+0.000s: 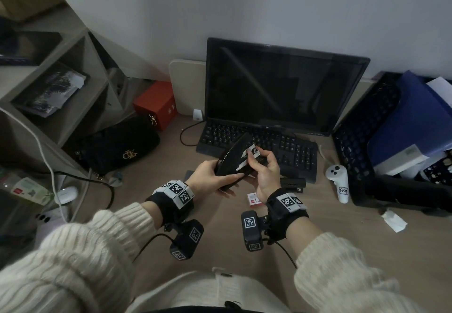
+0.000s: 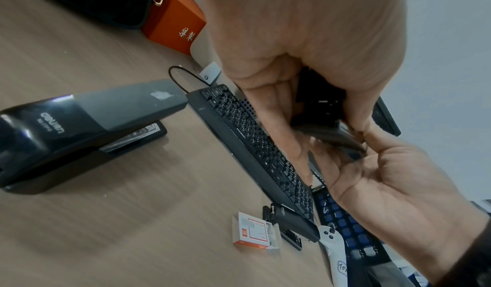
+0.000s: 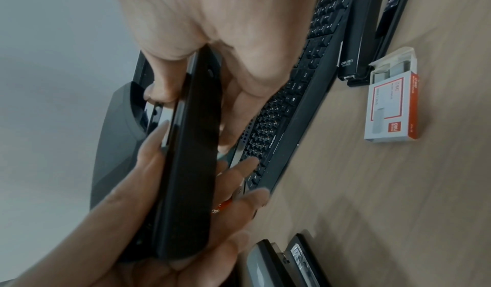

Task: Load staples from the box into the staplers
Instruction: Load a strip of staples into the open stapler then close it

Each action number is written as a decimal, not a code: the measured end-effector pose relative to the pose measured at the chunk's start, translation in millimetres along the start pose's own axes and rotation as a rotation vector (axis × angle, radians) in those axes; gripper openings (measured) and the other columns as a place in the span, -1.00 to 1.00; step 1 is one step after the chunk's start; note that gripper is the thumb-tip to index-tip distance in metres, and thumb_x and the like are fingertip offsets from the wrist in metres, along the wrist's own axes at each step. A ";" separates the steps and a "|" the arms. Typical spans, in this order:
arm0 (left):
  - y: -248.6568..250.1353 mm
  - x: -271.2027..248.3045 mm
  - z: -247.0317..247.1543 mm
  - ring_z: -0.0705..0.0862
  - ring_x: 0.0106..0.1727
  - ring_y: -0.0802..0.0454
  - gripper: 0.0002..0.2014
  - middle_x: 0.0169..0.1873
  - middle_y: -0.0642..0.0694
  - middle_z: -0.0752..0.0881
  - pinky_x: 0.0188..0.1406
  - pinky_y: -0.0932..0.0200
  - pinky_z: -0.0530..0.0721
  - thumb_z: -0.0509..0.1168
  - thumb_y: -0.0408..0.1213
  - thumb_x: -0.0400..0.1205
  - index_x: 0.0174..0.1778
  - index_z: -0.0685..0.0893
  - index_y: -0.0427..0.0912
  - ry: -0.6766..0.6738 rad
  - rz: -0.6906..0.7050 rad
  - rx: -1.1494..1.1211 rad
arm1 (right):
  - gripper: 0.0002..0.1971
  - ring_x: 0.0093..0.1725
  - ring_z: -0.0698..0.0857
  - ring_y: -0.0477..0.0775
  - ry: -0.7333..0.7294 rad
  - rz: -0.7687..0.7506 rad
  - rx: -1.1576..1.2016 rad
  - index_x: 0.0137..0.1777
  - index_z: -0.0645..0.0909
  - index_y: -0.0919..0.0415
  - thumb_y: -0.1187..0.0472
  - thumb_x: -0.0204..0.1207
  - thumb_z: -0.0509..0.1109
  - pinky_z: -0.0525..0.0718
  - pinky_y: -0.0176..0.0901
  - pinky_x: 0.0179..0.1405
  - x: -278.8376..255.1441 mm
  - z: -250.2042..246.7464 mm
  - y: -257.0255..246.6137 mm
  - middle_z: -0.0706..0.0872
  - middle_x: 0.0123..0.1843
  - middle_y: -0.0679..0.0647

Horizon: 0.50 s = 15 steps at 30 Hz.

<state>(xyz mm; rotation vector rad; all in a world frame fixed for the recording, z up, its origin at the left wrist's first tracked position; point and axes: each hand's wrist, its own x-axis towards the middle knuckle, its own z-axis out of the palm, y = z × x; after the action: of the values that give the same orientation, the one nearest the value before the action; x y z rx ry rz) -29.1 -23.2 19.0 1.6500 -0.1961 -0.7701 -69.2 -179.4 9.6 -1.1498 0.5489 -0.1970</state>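
I hold a black stapler [image 1: 233,159] above the desk in front of the keyboard, its top cover swung up and its metal magazine showing. My left hand [image 1: 220,180] grips its rear end from below. My right hand [image 1: 256,157] has thumb and fingers curled round the front, at the magazine; in the right wrist view the stapler [image 3: 191,155] fills the middle. Whether staples lie in the magazine is hidden. The open red-and-white staple box [image 1: 255,199] lies on the desk under my right wrist, staples showing in the box [image 3: 393,98]. A small black stapler [image 1: 293,185] lies beside it.
A large black-and-grey stapler [image 2: 79,127] stands on the desk to the left. Keyboard [image 1: 259,148] and monitor [image 1: 281,87] are behind my hands. A white controller [image 1: 338,183] and black crate [image 1: 362,141] sit right; a black bag [image 1: 117,151] and red box [image 1: 156,104] left.
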 end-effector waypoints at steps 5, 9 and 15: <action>-1.4 1.8 1.5 0.86 -0.16 -0.26 -0.59 -0.10 -0.25 0.85 -0.17 -0.07 0.86 0.57 -0.21 0.51 0.19 0.66 -0.30 0.020 0.018 0.038 | -0.73 -0.07 0.78 0.05 0.025 0.004 0.026 0.18 0.57 0.17 0.25 0.49 0.47 0.77 -0.04 -0.23 -0.8 1.1 0.8 0.75 0.03 0.19; -0.1 3.2 3.1 0.86 -0.22 -0.23 -0.59 -0.09 -0.23 0.84 -0.18 -0.07 0.86 0.57 -0.19 0.51 0.19 0.66 -0.30 0.033 0.031 0.086 | -0.62 -0.08 0.78 -0.03 0.034 -0.006 0.032 0.31 0.51 0.11 0.24 0.51 0.45 0.77 -0.04 -0.25 -1.7 1.9 1.8 0.74 0.05 0.11; 2.8 4.8 1.5 0.86 -0.32 -0.09 -0.63 -0.12 -0.16 0.83 -0.21 -0.07 0.85 0.56 -0.15 0.52 0.13 0.68 -0.27 0.057 0.072 0.242 | -0.69 0.17 0.66 -0.04 0.102 -0.093 -0.154 0.24 0.52 -0.06 0.03 0.52 0.43 0.69 0.05 0.22 1.8 -2.6 8.1 0.60 0.26 0.02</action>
<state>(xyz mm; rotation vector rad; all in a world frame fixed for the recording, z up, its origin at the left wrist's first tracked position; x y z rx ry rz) -25.5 -27.6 19.7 1.8807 -0.3167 -0.6630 -70.0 -178.9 1.0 -1.3214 0.6090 -0.2986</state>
